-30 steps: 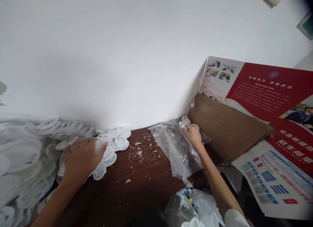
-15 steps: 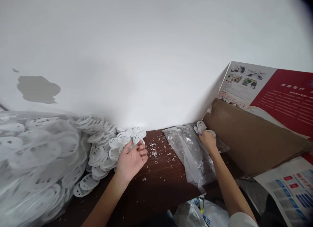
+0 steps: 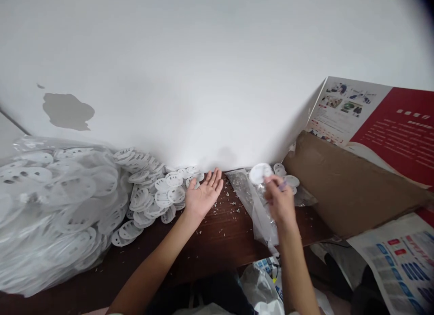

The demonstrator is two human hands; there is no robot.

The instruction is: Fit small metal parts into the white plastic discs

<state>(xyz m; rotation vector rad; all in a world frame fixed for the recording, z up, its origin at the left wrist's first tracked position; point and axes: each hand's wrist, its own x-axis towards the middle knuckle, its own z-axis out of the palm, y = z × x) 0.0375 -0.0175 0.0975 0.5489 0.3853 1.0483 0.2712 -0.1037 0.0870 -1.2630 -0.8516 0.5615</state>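
Flat white disc (image 3: 258, 174), blurred, rim pinched by fingertips of the right hand (image 3: 280, 199), over crinkled clear plastic (image 3: 262, 215). Left hand (image 3: 204, 198) palm up, fingers extended, near loose round discs (image 3: 162, 199) pierced with holes.

1. From where I stood, open air lay between the left hand (image 3: 203, 197) and the right hand (image 3: 281, 202); a white disc (image 3: 258, 174) in the latter jutted into it.
2. Leftward, heaped discs (image 3: 162, 199) and a bulging bag (image 3: 64, 211) blocked passage.
3. Tilted cardboard (image 3: 352, 188) barred the right; the wall (image 3: 203, 79) closed the back.
4. Room beneath the blurred right hand was hard to judge.
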